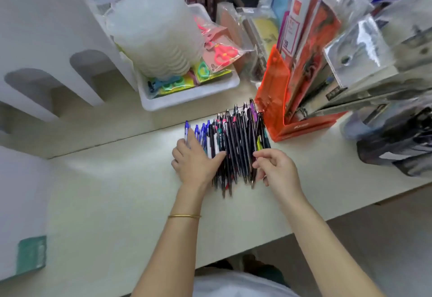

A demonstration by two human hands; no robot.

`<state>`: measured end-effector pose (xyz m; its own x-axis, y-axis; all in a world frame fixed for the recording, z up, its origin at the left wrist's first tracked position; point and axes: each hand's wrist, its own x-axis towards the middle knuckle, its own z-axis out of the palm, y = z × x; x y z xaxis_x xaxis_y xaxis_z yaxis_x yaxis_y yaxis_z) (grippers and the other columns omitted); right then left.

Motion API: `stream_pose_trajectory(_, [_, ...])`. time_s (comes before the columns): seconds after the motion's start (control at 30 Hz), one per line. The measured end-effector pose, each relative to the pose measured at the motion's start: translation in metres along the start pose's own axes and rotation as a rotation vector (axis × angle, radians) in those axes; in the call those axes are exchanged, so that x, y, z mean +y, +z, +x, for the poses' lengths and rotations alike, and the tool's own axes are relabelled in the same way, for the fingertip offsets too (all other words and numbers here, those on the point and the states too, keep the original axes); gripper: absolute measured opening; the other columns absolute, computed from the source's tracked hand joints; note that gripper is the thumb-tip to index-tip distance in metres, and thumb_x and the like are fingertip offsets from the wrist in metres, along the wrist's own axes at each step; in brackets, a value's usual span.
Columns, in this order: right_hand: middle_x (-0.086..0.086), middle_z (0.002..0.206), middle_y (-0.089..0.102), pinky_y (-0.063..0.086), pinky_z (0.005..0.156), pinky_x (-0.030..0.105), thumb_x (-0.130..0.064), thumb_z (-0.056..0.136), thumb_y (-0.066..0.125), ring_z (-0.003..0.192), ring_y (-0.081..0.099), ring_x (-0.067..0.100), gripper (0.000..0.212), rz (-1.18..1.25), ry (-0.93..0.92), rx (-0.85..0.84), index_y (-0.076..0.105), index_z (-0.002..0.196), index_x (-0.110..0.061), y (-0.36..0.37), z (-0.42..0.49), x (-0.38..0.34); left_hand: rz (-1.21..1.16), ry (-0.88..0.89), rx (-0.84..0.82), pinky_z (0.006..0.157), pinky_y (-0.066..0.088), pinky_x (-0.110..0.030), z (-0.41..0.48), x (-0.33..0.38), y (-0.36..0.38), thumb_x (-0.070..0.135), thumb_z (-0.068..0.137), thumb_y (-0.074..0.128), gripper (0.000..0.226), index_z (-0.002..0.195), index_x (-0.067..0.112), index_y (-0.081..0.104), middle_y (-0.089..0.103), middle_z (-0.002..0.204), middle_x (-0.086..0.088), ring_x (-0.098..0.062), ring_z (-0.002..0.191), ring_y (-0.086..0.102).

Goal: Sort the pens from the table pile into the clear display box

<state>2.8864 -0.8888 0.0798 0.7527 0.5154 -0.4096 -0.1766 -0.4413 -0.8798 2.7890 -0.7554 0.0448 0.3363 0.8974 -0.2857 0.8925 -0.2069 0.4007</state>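
Note:
A pile of pens (236, 142) lies on the pale table (117, 191), side by side and pointing away from me. Most are dark; several with blue caps (201, 130) lie at the left edge. My left hand (194, 161) rests flat on the left part of the pile, fingers straight and thumb stretched across the pens. My right hand (278, 168) is at the pile's right edge, its thumb and forefinger pinching a dark pen (253, 175) near its lower end.
An orange see-through display stand (275, 109) with packaged goods stands right behind the pile. A white tray (187, 95) holds scissors packs and a stack of translucent tubs (154, 27). White arched dividers (46, 51) stand at the left. Dark pouches (397, 147) lie at the right.

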Motion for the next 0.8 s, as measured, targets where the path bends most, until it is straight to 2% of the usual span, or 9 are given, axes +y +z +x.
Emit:
stream_pose_trajectory(0.17, [0.007, 0.077, 0.065, 0.036, 0.049, 0.016, 0.002, 0.090, 0.048, 0.049, 0.050, 0.010, 0.025, -0.029, -0.021, -0.069, 0.062, 0.088, -0.019, -0.006, 0.012, -0.003, 0.032, -0.083, 0.028, 0.103, 0.030, -0.042, 0.001, 0.012, 0.004, 0.047, 0.071, 0.070, 0.099, 0.149, 0.018, 0.015, 0.030, 0.141, -0.012, -0.032, 0.128, 0.029])
stream_pose_trajectory(0.37, [0.007, 0.079, 0.065, 0.036, 0.045, 0.014, 0.001, 0.091, 0.046, 0.051, 0.051, 0.010, 0.025, -0.042, -0.044, -0.120, 0.062, 0.089, -0.018, -0.003, 0.016, -0.005, 0.091, -0.123, 0.124, 0.094, 0.036, -0.039, 0.008, 0.011, 0.003, 0.026, 0.078, 0.066, 0.071, 0.137, 0.006, 0.032, 0.040, 0.132, -0.014, -0.033, 0.118, 0.039])
stream_pose_trajectory(0.47, [0.007, 0.080, 0.065, 0.037, 0.045, 0.015, 0.001, 0.091, 0.046, 0.054, 0.051, 0.011, 0.026, -0.044, -0.043, -0.139, 0.061, 0.088, -0.020, 0.002, 0.016, -0.007, 0.095, -0.143, 0.108, 0.092, 0.040, -0.040, 0.019, 0.011, -0.004, 0.024, 0.082, 0.066, 0.054, 0.124, 0.003, 0.041, 0.046, 0.127, -0.017, -0.035, 0.115, 0.043])
stream_pose_trajectory(0.53, [0.006, 0.081, 0.065, 0.038, 0.043, 0.016, 0.000, 0.091, 0.046, 0.054, 0.052, 0.010, 0.026, -0.050, -0.043, -0.158, 0.061, 0.088, -0.021, 0.005, 0.015, -0.010, 0.075, -0.172, 0.079, 0.090, 0.042, -0.041, 0.024, 0.013, -0.009, 0.027, 0.084, 0.066, 0.051, 0.121, 0.002, 0.042, 0.049, 0.126, -0.018, -0.037, 0.115, 0.047])
stream_pose_trajectory(0.6, [0.006, 0.080, 0.065, 0.037, 0.041, 0.018, 0.000, 0.091, 0.046, 0.053, 0.051, 0.010, 0.025, -0.047, -0.036, -0.167, 0.063, 0.090, -0.019, 0.008, 0.016, -0.013, 0.076, -0.188, 0.053, 0.086, 0.044, -0.041, 0.027, 0.014, -0.014, 0.020, 0.085, 0.064, 0.043, 0.119, 0.003, 0.043, 0.052, 0.123, -0.018, -0.037, 0.113, 0.051])
stream_pose_trajectory(0.73, [0.006, 0.078, 0.065, 0.035, 0.042, 0.013, 0.001, 0.090, 0.047, 0.051, 0.050, 0.006, 0.025, -0.061, -0.058, -0.182, 0.063, 0.090, -0.018, 0.015, 0.016, -0.017, 0.117, -0.145, 0.049, 0.073, 0.045, -0.038, 0.028, 0.011, -0.021, 0.012, 0.085, 0.061, 0.034, 0.114, 0.005, 0.043, 0.058, 0.112, -0.015, -0.035, 0.101, 0.058])
stream_pose_trajectory(0.8, [0.005, 0.076, 0.064, 0.035, 0.043, 0.011, 0.003, 0.089, 0.047, 0.047, 0.049, 0.001, 0.025, -0.052, -0.067, -0.202, 0.063, 0.091, -0.015, 0.018, 0.015, -0.020, 0.070, -0.153, 0.038, 0.066, 0.042, -0.034, 0.026, 0.006, -0.027, 0.012, 0.084, 0.061, 0.030, 0.107, 0.008, 0.043, 0.058, 0.100, -0.011, -0.033, 0.090, 0.058])
